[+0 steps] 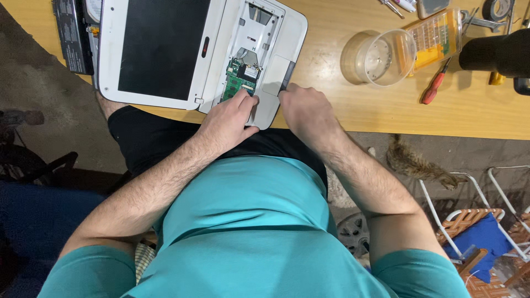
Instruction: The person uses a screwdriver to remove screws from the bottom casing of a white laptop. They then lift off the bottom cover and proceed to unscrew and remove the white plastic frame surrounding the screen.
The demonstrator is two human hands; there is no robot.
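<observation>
Both hands rest on the white laptop [165, 55]: left hand [229, 118] fingertips curled onto its green circuit board [236, 83], right hand [306, 110] curled, gripping its near edge.

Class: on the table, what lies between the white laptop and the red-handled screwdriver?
The head view shows a clear plastic cup on its side between the white laptop and the red-handled screwdriver.

- Bright, even light falls on the counter [342, 105].
- The floor below looks dim.
- The picture is sharp, with soft shadows beside the hands.
</observation>
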